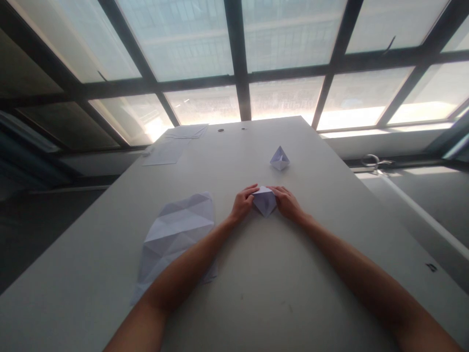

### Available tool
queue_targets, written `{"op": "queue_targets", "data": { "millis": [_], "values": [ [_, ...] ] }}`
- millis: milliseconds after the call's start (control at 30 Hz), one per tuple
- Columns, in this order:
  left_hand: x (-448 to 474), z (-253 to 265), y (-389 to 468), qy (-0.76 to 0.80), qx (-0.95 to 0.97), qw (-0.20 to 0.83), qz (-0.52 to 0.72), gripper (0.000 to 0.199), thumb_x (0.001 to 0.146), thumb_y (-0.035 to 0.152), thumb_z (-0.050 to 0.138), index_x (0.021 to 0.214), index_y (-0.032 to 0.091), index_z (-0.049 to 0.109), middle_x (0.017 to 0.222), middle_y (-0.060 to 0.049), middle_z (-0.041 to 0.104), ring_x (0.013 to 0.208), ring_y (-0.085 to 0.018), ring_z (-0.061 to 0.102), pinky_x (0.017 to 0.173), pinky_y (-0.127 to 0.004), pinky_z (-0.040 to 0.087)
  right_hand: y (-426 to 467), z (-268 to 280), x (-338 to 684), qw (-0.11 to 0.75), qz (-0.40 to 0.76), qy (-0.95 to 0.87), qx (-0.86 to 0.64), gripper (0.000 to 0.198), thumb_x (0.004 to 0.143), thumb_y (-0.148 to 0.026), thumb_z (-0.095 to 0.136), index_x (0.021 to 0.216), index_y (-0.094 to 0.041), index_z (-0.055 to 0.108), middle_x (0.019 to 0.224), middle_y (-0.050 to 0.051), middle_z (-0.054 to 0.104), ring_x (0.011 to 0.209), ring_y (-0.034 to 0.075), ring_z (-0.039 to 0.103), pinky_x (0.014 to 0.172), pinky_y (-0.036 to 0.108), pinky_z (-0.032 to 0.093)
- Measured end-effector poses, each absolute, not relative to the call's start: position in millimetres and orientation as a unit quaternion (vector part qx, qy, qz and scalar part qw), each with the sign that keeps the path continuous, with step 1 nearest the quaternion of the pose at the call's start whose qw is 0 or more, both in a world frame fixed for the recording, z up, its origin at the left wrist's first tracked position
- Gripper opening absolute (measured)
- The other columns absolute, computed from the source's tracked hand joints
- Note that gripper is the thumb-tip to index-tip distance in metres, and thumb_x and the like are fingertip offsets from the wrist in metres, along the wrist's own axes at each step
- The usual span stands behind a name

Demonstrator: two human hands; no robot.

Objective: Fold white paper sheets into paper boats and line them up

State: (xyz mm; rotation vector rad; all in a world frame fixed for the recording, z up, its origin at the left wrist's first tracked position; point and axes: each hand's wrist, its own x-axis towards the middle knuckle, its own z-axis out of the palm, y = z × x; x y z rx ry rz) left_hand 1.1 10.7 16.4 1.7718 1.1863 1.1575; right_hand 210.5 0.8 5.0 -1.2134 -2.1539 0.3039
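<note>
Holding white folded paper [265, 201]; its near end pointed.

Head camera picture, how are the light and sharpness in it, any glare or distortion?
Head view: backlit, with glare along the lower window panes; head view: the white tabletop looks greyish nearer the camera, and the held folded paper looks soft, while the creased sheet shows lighter and darker bands; head view: wide-angle distortion, window bars fanning outward.
</note>
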Motion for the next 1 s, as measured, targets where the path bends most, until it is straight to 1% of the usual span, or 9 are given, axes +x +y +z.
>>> {"op": "queue_targets", "data": {
  "millis": [167, 300, 433, 533, 600, 667, 767, 867, 1000],
  "values": [
    [-1.1, 10.5, 12.2, 0.485, 0.728, 0.285, 0.391, 0.048, 0.080, 0.006, 0.044, 0.117, 0.017, 0.072, 0.133, -0.004, 0.064, 0.126, -0.020, 0.057, 0.116, -0.038, 0.038, 4.7, 0.9, 214.2, 0.283, 0.110, -0.826, -0.475, 0.052, 0.095, -0.011, 0.033, 0.142, -0.021, 0.053, 0.141, 0.005, 0.057, 0.128, 0.021, 0.051, 0.108, 0.037, 0.040],
    [-0.5, 7.5, 11.9, 0.496, 0.772, 0.245, 0.313, 0.047, 0.084, 0.008, 0.041, 0.120, 0.018, 0.071, 0.136, -0.003, 0.062, 0.132, -0.019, 0.053, 0.118, -0.039, 0.034, 6.1, -1.2, 216.2, 0.207, 0.095, -0.851, -0.473, 0.057, 0.088, -0.008, 0.037, 0.141, -0.019, 0.054, 0.149, 0.007, 0.049, 0.138, 0.022, 0.043, 0.115, 0.038, 0.032],
    [1.6, 9.1, 9.0, 0.506, 0.804, 0.187, 0.253, 0.044, 0.090, 0.017, 0.042, 0.127, 0.017, 0.066, 0.139, -0.006, 0.059, 0.136, -0.018, 0.048, 0.119, -0.037, 0.030, 4.3, 2.5, 219.7, 0.137, 0.100, -0.877, -0.449, 0.060, 0.088, -0.019, 0.045, 0.148, -0.018, 0.044, 0.158, 0.009, 0.034, 0.146, 0.023, 0.029, 0.120, 0.045, 0.019],
    [2.3, 9.7, 6.1, 0.492, 0.837, 0.143, 0.191, 0.048, 0.094, 0.032, 0.045, 0.139, 0.018, 0.055, 0.150, -0.007, 0.047, 0.143, -0.022, 0.037, 0.121, -0.041, 0.025, 3.2, 7.7, 224.0, 0.121, 0.115, -0.893, -0.418, 0.070, 0.087, -0.028, 0.050, 0.154, -0.017, 0.033, 0.161, 0.010, 0.025, 0.149, 0.023, 0.021, 0.121, 0.047, 0.013],
    [2.2, 9.3, 4.3, 0.482, 0.855, 0.122, 0.147, 0.055, 0.096, 0.038, 0.045, 0.147, 0.018, 0.045, 0.156, -0.007, 0.038, 0.147, -0.023, 0.029, 0.122, -0.043, 0.021, 2.7, 10.6, 225.8, 0.118, 0.124, -0.898, -0.404, 0.073, 0.088, -0.032, 0.051, 0.155, -0.015, 0.028, 0.161, 0.011, 0.024, 0.150, 0.023, 0.019, 0.122, 0.048, 0.011],
    [1.8, 8.8, 2.9, 0.478, 0.865, 0.103, 0.117, 0.059, 0.097, 0.041, 0.042, 0.151, 0.019, 0.038, 0.159, -0.007, 0.033, 0.149, -0.024, 0.024, 0.122, -0.044, 0.018, 2.1, 12.3, 225.6, 0.116, 0.133, -0.898, -0.404, 0.068, 0.092, -0.035, 0.046, 0.155, -0.015, 0.028, 0.161, 0.010, 0.024, 0.150, 0.023, 0.019, 0.122, 0.049, 0.011],
    [1.4, 8.5, 1.5, 0.474, 0.872, 0.082, 0.094, 0.065, 0.097, 0.048, 0.041, 0.154, 0.019, 0.031, 0.161, -0.007, 0.028, 0.150, -0.024, 0.020, 0.123, -0.043, 0.016, 0.8, 11.7, 222.1, 0.123, 0.128, -0.891, -0.419, 0.064, 0.098, -0.044, 0.038, 0.155, -0.017, 0.030, 0.160, 0.010, 0.027, 0.149, 0.023, 0.021, 0.121, 0.050, 0.013],
    [1.5, 8.4, 0.8, 0.473, 0.874, 0.074, 0.079, 0.069, 0.096, 0.050, 0.041, 0.155, 0.017, 0.028, 0.162, -0.006, 0.025, 0.150, -0.024, 0.018, 0.123, -0.043, 0.015, -0.1, 8.6, 218.4, 0.130, 0.110, -0.887, -0.429, 0.071, 0.096, -0.055, 0.039, 0.156, -0.018, 0.028, 0.160, 0.011, 0.028, 0.149, 0.025, 0.023, 0.121, 0.050, 0.014],
    [1.9, 7.2, 0.6, 0.470, 0.878, 0.065, 0.067, 0.068, 0.097, 0.052, 0.036, 0.156, 0.019, 0.026, 0.163, -0.006, 0.022, 0.151, -0.025, 0.017, 0.123, -0.045, 0.013, 0.9, 4.2, 215.9, 0.119, 0.102, -0.881, -0.447, 0.069, 0.097, -0.052, 0.039, 0.156, -0.018, 0.027, 0.160, 0.010, 0.028, 0.149, 0.024, 0.022, 0.121, 0.049, 0.012]
  ]
}}
